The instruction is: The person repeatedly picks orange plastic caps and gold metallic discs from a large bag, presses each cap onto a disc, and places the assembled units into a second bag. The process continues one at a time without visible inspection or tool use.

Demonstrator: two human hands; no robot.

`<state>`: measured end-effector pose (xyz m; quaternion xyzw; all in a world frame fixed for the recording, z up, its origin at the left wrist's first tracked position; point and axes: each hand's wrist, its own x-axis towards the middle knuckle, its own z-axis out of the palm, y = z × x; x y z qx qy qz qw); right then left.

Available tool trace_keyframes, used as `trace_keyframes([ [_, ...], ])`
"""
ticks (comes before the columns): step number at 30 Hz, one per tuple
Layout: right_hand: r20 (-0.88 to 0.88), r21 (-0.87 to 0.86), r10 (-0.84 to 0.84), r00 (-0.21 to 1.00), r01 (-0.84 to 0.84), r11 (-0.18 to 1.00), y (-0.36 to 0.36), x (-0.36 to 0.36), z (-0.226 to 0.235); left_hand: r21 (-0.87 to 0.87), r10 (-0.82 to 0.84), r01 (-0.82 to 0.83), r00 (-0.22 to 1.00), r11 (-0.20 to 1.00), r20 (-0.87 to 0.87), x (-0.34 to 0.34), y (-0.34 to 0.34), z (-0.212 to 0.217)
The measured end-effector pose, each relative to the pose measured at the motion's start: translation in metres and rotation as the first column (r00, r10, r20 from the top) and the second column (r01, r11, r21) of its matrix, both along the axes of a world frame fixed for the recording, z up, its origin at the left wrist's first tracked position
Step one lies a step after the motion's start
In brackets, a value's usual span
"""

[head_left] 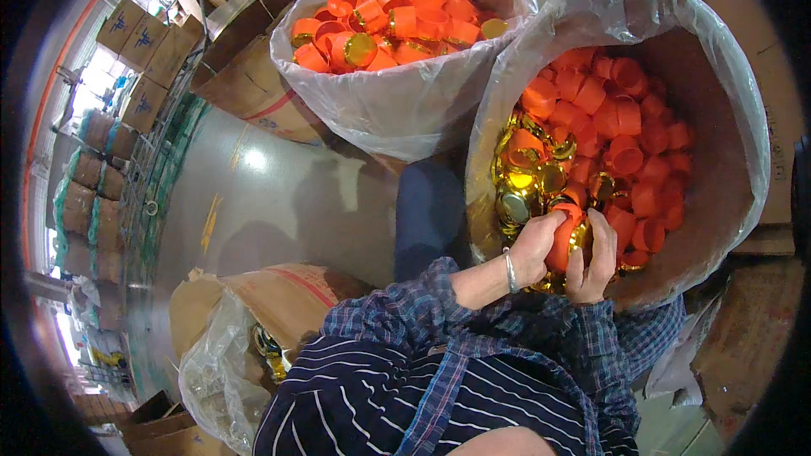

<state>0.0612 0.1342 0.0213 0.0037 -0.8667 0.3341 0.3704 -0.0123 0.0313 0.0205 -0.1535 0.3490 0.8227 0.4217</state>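
Observation:
Both my hands are down inside a lined box (pixel 748 67) at the right, over a heap of loose caps. My left hand (pixel 532 250), with a silver bracelet on its wrist, is closed on an orange plastic cap (pixel 561 246). Against that cap, the fingers of my right hand (pixel 595 262) grip a shiny gold cap (pixel 579 234). Whether the two pieces are joined cannot be made out. Around my hands lie gold caps (pixel 517 179) on the left and plain orange caps (pixel 625 156) on the right.
Behind to the left, another lined box (pixel 405 105) is heaped with orange caps with gold tops (pixel 410 21). A carton (pixel 291 283) with a plastic bag (pixel 221 371) stands at lower left. Stacked cartons (pixel 139 42) and wrapped bundles (pixel 89 194) line the far left.

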Motion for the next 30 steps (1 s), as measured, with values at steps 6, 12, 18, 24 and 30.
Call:
trace_keyframes([
  [6, 0.13, -0.969, 0.082, 0.988, 0.109, 0.222, -0.007, -0.018, -0.013, -0.305, -0.228, -0.334, 0.249, 0.892, -0.941, 0.018, -0.004, -0.009],
  [12, 0.07, -0.077, -0.085, 0.994, 0.09, 0.993, -0.007, -0.012, -0.019, -0.091, 0.056, -0.061, 0.997, 0.994, -0.059, -0.002, 0.006, -0.014],
  [18, 0.181, -0.926, 0.129, 0.975, 0.125, 0.357, -0.01, -0.024, -0.028, -0.286, -0.111, -0.276, 0.514, 0.918, -0.851, 0.011, -0.009, -0.024],
  [24, 0.152, -0.376, -0.152, 0.977, 0.2, 0.905, -0.012, -0.016, -0.029, -0.294, -0.006, -0.123, 0.915, 0.948, -0.402, 0.004, 0.002, -0.022],
  [30, 0.194, -0.731, 0.049, 0.98, 0.111, 0.673, -0.012, -0.022, -0.024, -0.299, -0.07, -0.196, 0.72, 0.934, -0.69, 0.005, -0.009, -0.011],
])
